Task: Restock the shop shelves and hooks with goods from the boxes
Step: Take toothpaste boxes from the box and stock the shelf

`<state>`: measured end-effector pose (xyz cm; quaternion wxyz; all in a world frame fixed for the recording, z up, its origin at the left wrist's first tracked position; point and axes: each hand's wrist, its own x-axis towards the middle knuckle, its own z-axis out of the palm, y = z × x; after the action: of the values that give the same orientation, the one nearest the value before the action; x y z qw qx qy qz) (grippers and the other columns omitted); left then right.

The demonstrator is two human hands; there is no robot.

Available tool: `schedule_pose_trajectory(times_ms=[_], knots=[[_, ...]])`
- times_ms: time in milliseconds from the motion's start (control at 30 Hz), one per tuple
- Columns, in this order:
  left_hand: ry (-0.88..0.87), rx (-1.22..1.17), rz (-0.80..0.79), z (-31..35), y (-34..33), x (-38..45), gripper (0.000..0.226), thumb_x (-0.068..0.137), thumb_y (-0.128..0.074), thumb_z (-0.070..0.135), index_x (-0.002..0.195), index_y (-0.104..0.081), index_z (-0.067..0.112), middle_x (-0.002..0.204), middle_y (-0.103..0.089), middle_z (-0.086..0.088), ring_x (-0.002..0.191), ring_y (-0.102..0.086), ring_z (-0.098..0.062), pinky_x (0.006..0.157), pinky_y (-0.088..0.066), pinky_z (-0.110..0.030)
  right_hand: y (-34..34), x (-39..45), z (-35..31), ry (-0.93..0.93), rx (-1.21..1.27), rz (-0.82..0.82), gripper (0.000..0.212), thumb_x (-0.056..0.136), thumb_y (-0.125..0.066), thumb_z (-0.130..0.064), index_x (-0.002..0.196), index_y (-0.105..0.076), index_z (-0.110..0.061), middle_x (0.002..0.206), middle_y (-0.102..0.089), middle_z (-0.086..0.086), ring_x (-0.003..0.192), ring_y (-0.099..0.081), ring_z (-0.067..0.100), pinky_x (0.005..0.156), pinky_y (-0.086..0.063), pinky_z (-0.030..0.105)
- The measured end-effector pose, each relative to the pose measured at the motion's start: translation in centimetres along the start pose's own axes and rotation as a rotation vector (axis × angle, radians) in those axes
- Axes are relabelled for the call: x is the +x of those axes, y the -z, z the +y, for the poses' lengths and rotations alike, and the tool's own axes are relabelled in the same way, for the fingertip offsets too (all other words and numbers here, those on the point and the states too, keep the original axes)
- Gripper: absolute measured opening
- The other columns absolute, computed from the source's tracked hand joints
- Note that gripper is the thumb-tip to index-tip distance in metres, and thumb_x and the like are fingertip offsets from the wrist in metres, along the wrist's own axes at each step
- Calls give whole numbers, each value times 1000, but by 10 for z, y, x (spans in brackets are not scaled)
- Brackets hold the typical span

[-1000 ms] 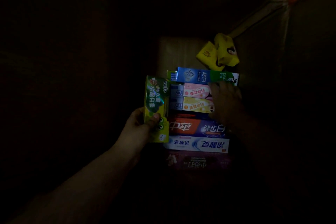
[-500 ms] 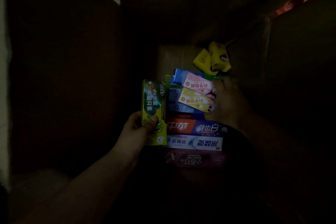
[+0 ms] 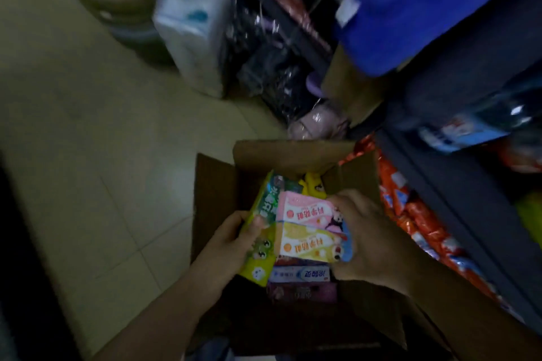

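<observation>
Nearest me, my left hand (image 3: 231, 243) gripped the green toothpaste carton (image 3: 262, 228), thumb curled over its face; the carton's long axis ran away from me, tipped slightly right at the far end. Just right of it, my right hand (image 3: 366, 239) clutched two more cartons stacked side by side, the pink carton (image 3: 305, 209) on the far side and the yellow carton (image 3: 308, 245) on the near side. Their long axes lay crosswise, left to right, so their free ends butted against the green carton in my left hand. Under both hands sat the open cardboard box (image 3: 214, 208), with a white-and-blue carton (image 3: 299, 274) and a purple carton (image 3: 302, 291) lying flat inside, also crosswise, nearer me than the held ones. Beyond my right hand and off to its right stood the shop shelf (image 3: 440, 193), stocked with orange packets (image 3: 416, 214). I judged the shelf lay closer to my right hand, so that pair would probably go up first, though the far shelves were too blurred to pick a slot.
</observation>
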<state>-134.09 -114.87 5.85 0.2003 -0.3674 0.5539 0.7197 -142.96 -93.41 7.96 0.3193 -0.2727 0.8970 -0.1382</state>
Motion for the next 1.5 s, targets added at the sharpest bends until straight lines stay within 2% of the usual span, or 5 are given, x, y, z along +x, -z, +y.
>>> schedule_pose_trajectory(times_ms=[200,467,800,1000,1500], knots=[[-106,117,-102,118,-18,-110,68,52,-83,55,92,-58,7,67,-71,3,57,-67,-6,46,-47,-17,131,-72,-82,112,-209,55,101,61,-72,-49,145,-22,-23,129,-27,-6,119,-33,15,93,-32,23],[-149,109,-123,210,-38,-202,36,74,-80,21,103,-63,11,78,-76,-3,72,-72,-17,63,-55,-30,253,-140,-150,171,-327,133,98,63,-75,-46,144,-24,-22,128,-26,-5,117,-33,17,92,-35,27],[-243,-34,-76,262,-77,-256,21,84,-69,26,97,-64,10,94,-73,-13,89,-69,-31,79,-53,-44,312,-192,-157,110,-384,444,102,76,-68,-48,149,4,-41,156,-1,-17,145,12,7,110,24,33],[-262,-113,-41,268,-98,-267,28,82,-71,28,102,-62,10,92,-71,-11,85,-67,-27,67,-52,-36,273,-231,-178,-261,579,1060,45,83,-70,-32,113,-36,-39,115,-38,-17,104,-46,2,82,-39,14],[-368,-182,-115,258,-182,-310,45,82,-69,37,118,-57,12,109,-64,-10,92,-62,-25,64,-47,-33,279,-257,-177,-424,1313,792,22,91,-59,-38,104,-65,-21,103,-68,-9,93,-63,6,79,-51,24]])
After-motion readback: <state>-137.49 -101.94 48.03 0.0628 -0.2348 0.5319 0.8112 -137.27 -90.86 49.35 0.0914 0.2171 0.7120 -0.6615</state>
